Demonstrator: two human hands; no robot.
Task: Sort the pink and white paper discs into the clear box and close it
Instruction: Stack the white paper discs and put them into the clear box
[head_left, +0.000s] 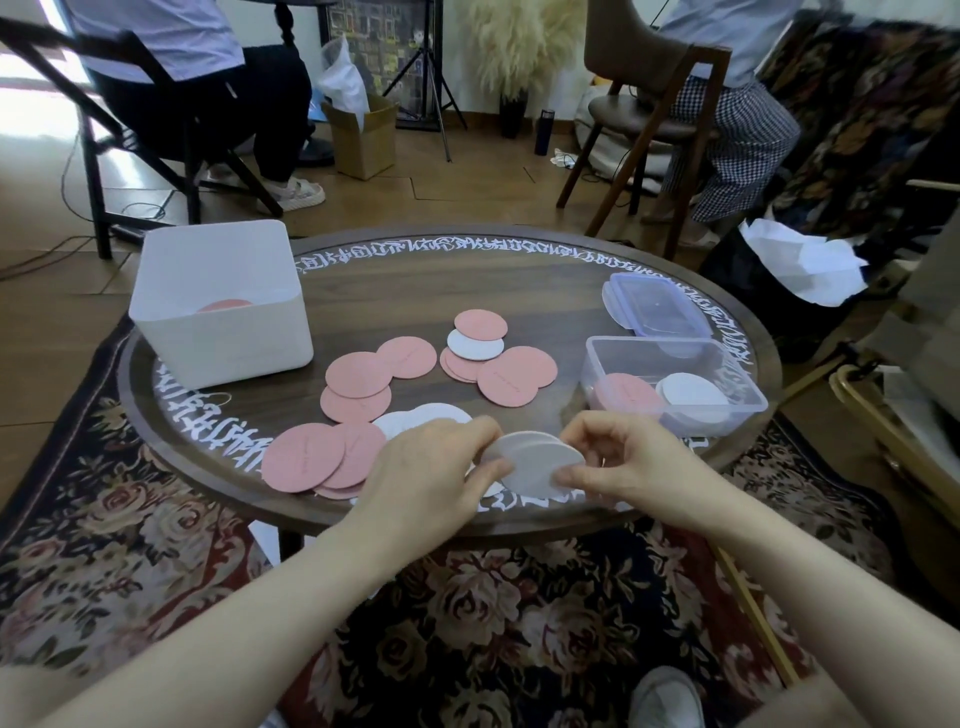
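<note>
**A:** Where are the hands?

**B:** Both at the near edge of the worktop (519, 291). The left hand (434, 470) and right hand (631, 462) pinch a small white stack (535, 460) between them, fingers curled on its opposite edges, squaring it up, I'd say.

**A:** So white is being gathered. What's around them?

**B:** Just behind the left hand, more white discs (423, 418) peek out. To its left lies a pink pile (311, 457), overlapping and loose. Further back sit another pink group (371, 382) and a mixed cluster (493, 361) (one white disc among pinks).

**A:** And the box?

**B:** The clear box (675, 382) stands open on the right, well apart from the hands. Inside, pink discs sit on the left and white on the right, side by side. Its lid (657, 306) lies behind it, off.

**A:** How far along, then?

**B:** Under halfway, by my reckoning. Some of each colour is in, but most pinks lie on the worktop, the held stack isn't boxed, and the lid isn't on.

**A:** The white tub?

**B:** A tub (223, 306) at the far left holds at least one pink disc.
</note>
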